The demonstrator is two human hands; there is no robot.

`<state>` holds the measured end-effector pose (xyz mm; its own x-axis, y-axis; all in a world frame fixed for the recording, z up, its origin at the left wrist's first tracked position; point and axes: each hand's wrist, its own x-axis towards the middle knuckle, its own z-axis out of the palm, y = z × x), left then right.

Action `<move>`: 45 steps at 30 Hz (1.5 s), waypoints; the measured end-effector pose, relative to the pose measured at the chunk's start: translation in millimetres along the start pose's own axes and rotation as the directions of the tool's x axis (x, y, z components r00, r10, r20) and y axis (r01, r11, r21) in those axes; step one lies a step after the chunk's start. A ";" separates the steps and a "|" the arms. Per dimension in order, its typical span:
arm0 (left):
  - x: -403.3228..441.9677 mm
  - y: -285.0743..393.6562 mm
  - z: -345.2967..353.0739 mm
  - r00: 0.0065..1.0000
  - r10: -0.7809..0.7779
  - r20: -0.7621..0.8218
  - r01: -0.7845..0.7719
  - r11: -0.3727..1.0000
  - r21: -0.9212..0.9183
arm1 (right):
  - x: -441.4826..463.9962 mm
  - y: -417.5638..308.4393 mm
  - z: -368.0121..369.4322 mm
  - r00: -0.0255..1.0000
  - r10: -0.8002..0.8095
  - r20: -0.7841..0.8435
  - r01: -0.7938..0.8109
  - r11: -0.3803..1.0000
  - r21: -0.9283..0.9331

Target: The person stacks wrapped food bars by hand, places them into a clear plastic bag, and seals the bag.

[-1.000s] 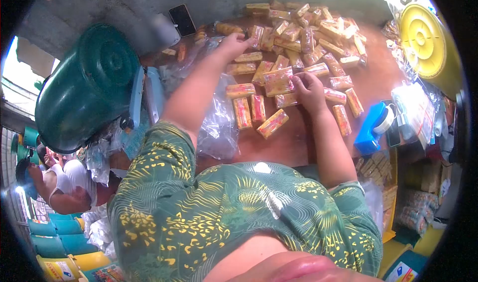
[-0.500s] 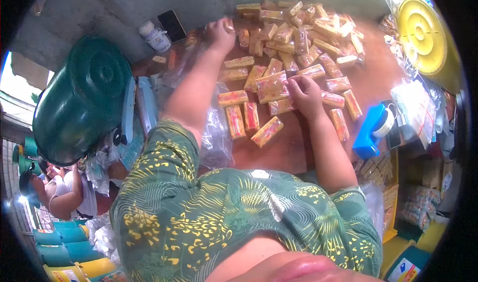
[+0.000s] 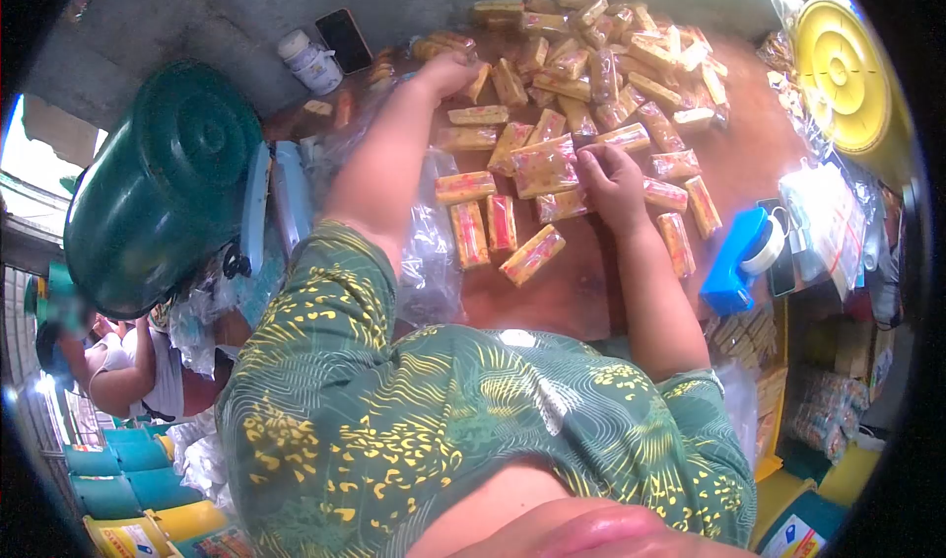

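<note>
- Head view: your right hand point(image 3: 613, 181) is at mid-table, thumb and fingertips pinched together on the right edge of a big pack point(image 3: 545, 167), a clear-wrapped one, yellow with red marks.
- The big pack sits among smaller packs, overlapping a small pack point(image 3: 563, 204) just below it.
- Your left hand point(image 3: 449, 73) reaches to the far left of the pile point(image 3: 631, 60), fingers bent; a narrow pack point(image 3: 480, 83) is right at the fingertips. Can't tell if you grip it or only touch it.
- Loose packs lie at varied angles on the brown table point(image 3: 581, 287); one tilted pack point(image 3: 532, 254) is nearest you.
- The pile is heaped at the far side, by the wall.
- Clear plastic point(image 3: 430, 272) lies under and beside your left forearm.
- Far left of the table: white jar point(image 3: 311, 65) and phone point(image 3: 345, 40), side by side.
- On your left, a green drum point(image 3: 163, 183), tilted in view.
- On your right, a blue dispenser point(image 3: 734, 262) with a tape roll point(image 3: 767, 244); white sheets point(image 3: 826, 225) just beyond, yellow drum point(image 3: 843, 75) farther up.
- Lower left, another person point(image 3: 123, 366) in a white top, well apart from your hands.
</note>
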<state>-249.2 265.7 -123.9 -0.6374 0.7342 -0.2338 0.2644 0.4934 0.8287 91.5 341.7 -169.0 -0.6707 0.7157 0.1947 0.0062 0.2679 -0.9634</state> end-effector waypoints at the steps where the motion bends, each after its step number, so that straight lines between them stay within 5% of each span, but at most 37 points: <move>1: -13.6 2.5 -4.5 0.999 -0.029 0.038 0.030 1.000 -0.004 | -0.9 -0.5 0.6 1.000 -0.010 -0.002 0.010 1.000 -0.004; 5: -23.3 -8.7 -14.5 0.990 0.013 0.142 -0.044 0.976 0.215 | -2.8 -8.4 0.6 0.999 0.045 0.010 -0.045 0.998 0.053; 8: -24.5 -20.7 -8.8 0.987 0.104 0.124 -0.117 0.988 0.098 | -5.5 -15.3 1.4 0.999 0.046 0.003 -0.046 0.996 0.082; 14: -42.0 -6.8 -3.7 0.982 0.042 0.184 -0.098 0.945 0.311 | -3.3 -10.7 1.8 1.000 0.012 -0.018 -0.011 0.997 0.073; 18: -45.5 -9.1 -13.1 0.963 0.214 -0.164 -0.163 0.946 0.282 | -3.2 -11.7 -0.1 0.999 0.046 0.011 -0.047 0.994 0.100; 19: -66.4 8.1 -20.3 0.955 0.260 -0.142 -0.243 0.962 0.127 | -3.2 -12.9 -1.2 0.996 0.082 0.026 -0.084 0.991 0.107; 21: -102.3 28.0 -34.9 0.938 0.322 -0.129 -0.307 0.944 0.125 | -1.6 -9.3 0.5 0.996 0.086 0.020 -0.087 0.992 0.090; 27: -181.8 5.9 -41.2 0.903 0.246 0.352 -0.233 0.969 -0.078 | -1.1 -10.3 -1.2 0.995 0.099 0.027 -0.101 0.991 0.089; 29: -206.2 -4.2 -23.0 0.913 0.129 0.387 -0.119 0.992 -0.050 | 1.7 1.1 0.2 0.998 0.063 0.011 -0.064 0.993 0.102; 30: -207.2 -14.5 -14.2 0.922 0.021 0.387 -0.077 0.989 0.130 | 1.7 -1.3 -0.2 0.998 0.060 0.008 -0.060 0.994 0.090; 33: -211.2 -28.8 -6.9 0.928 0.216 0.305 -0.322 0.875 0.360 | 0.9 -2.2 -0.9 0.996 0.089 0.021 -0.091 0.985 0.147; 34: -216.1 -29.8 -3.7 0.915 0.327 0.237 -0.404 0.729 0.552 | 4.9 7.3 0.2 0.997 0.073 0.016 -0.075 0.980 0.186; 37: -207.8 -30.6 -1.4 0.948 0.183 0.260 -0.285 0.853 0.437 | 5.2 9.8 0.0 0.999 0.046 0.005 -0.046 0.982 0.184; 39: -215.8 -30.1 5.5 0.945 0.238 0.225 -0.320 0.818 0.477 | 2.8 3.2 1.8 0.999 0.037 -0.008 -0.034 0.963 0.267; 42: -232.3 -30.0 19.5 0.941 0.302 0.154 -0.338 0.804 0.490 | -17.6 -29.5 3.7 0.886 -0.449 -0.115 0.398 0.864 -0.308; 45: -229.3 -48.2 25.9 0.922 0.388 0.013 -0.346 0.806 0.481 | -55.5 -69.7 13.7 0.804 -0.549 0.230 0.584 0.802 -0.126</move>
<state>-97.0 85.6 -123.4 -0.4756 0.8741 0.0991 0.7813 0.3679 0.5043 118.2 274.5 -115.2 -0.7130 0.2799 0.6429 -0.2930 0.7140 -0.6359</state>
